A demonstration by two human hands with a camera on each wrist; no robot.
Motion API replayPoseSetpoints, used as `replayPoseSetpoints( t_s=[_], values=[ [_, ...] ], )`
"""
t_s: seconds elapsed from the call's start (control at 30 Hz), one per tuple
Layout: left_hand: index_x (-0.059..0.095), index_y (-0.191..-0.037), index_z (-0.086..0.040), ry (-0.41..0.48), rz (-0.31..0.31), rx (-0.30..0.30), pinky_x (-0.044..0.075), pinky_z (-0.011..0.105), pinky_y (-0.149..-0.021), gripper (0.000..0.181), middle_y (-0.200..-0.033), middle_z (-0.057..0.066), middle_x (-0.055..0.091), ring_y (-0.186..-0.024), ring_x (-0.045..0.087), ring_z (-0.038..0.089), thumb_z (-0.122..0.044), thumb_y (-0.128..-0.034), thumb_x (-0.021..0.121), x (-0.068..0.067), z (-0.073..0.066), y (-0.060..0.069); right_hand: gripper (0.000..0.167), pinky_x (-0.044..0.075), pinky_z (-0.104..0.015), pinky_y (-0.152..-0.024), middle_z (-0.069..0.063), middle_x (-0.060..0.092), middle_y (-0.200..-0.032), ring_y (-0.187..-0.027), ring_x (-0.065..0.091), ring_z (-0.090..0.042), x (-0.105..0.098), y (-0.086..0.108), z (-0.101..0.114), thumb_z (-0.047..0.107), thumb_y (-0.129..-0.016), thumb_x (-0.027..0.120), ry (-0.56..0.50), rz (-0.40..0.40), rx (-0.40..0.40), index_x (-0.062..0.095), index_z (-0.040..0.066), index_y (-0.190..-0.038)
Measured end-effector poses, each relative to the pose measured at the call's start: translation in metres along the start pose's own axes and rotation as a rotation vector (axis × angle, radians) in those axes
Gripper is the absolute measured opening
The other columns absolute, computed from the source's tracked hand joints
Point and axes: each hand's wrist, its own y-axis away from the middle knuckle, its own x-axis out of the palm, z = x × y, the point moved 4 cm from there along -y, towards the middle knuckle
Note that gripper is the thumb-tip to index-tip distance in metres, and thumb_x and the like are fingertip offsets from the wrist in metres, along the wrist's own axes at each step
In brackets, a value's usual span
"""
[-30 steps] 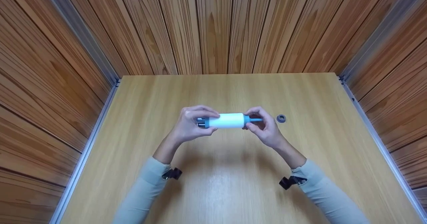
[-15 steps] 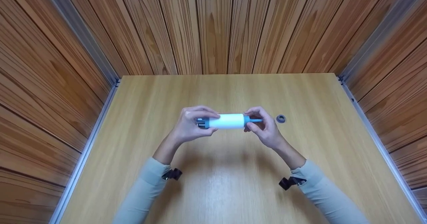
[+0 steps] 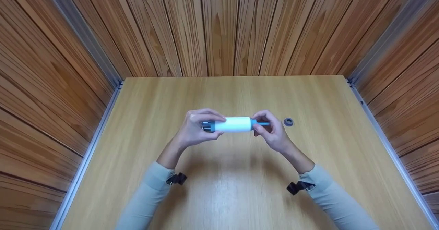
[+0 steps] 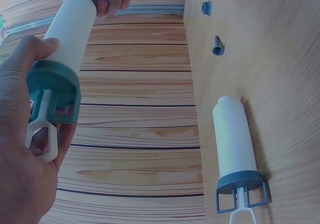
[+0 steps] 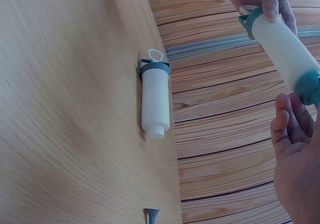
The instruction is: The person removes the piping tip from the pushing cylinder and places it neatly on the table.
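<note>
Held level above the table is a white cylinder [image 3: 233,124] with a teal collar at each end and a thin nozzle [image 3: 263,123] at its right tip. My left hand [image 3: 193,128] grips the handle end between thumb and fingers; the left wrist view shows the frame [image 4: 54,84] and white pull ring [image 4: 50,146] beside the palm. With thumb and fingertips, my right hand [image 3: 275,133] pinches the nozzle-side collar. Seen in the right wrist view, the teal collar [image 5: 308,86] lies at my right fingers, partly cut off by the image edge.
A second white cylinder [image 4: 234,139] with a grey-blue handle frame lies on the table [image 4: 280,84]. Beyond its narrow neck are a small loose nozzle [image 4: 218,46] and a ring [image 4: 206,8]. The head view shows the ring [image 3: 288,122] right of my right hand. Wood-panelled walls [image 3: 219,31] surround the table.
The fingers of my right hand have shifted slightly around the nozzle-side collar. My left hand and the cylinder have hardly moved.
</note>
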Motion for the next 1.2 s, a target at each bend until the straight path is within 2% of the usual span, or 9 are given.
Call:
replayPoseSetpoints(
  t_s=[0.33, 0.5, 0.67, 0.87, 1.2],
  values=[
    [0.087, -0.119, -0.007, 0.000, 0.012, -0.014, 0.069, 0.052, -0.100, 0.031, -0.123, 0.016, 0.084, -0.116, 0.082, 0.036, -0.006, -0.0886, 0.093, 0.0000, -0.0013, 0.0005, 0.033, 0.063, -0.020, -0.080, 0.012, 0.067, -0.123, -0.095, 0.070, -0.006, 0.0000, 0.0009, 0.0010, -0.021, -0.096, 0.059, -0.050, 0.049, -0.068, 0.052, -0.020, -0.128],
    [0.087, -0.117, -0.007, -0.008, 0.007, -0.005, 0.070, 0.052, -0.098, 0.030, -0.122, 0.016, 0.085, -0.114, 0.082, 0.036, -0.005, -0.0880, 0.093, -0.0007, -0.0029, -0.0003, 0.034, 0.063, -0.020, -0.081, 0.011, 0.065, -0.124, -0.097, 0.071, -0.007, 0.0007, 0.0008, 0.0017, -0.022, -0.095, 0.060, -0.061, 0.053, -0.071, 0.051, -0.022, -0.128],
    [0.088, -0.117, -0.007, -0.001, 0.005, -0.006, 0.070, 0.050, -0.097, 0.030, -0.122, 0.015, 0.085, -0.113, 0.082, 0.036, -0.006, -0.0879, 0.093, -0.0010, -0.0018, -0.0005, 0.033, 0.063, -0.019, -0.080, 0.012, 0.067, -0.123, -0.093, 0.070, -0.004, 0.0004, 0.0013, -0.0006, -0.018, -0.096, 0.060, -0.040, 0.030, -0.033, 0.051, -0.020, -0.128],
    [0.088, -0.116, -0.007, 0.002, 0.002, -0.003, 0.070, 0.049, -0.095, 0.029, -0.121, 0.015, 0.086, -0.111, 0.082, 0.035, -0.006, -0.0875, 0.094, -0.0003, -0.0011, -0.0004, 0.023, 0.062, -0.018, -0.075, 0.014, 0.069, -0.113, -0.083, 0.068, -0.003, -0.0003, 0.0021, -0.0010, -0.013, -0.103, 0.059, 0.007, -0.005, 0.030, 0.055, -0.017, -0.126],
    [0.087, -0.118, -0.006, 0.008, 0.012, -0.008, 0.069, 0.050, -0.099, 0.031, -0.122, 0.016, 0.085, -0.115, 0.082, 0.036, -0.005, -0.0876, 0.093, 0.0008, -0.0004, -0.0002, 0.023, 0.062, -0.018, -0.076, 0.014, 0.069, -0.113, -0.085, 0.068, -0.003, -0.0005, 0.0022, -0.0006, -0.015, -0.104, 0.058, 0.011, 0.010, 0.004, 0.055, -0.016, -0.127]
  ],
)
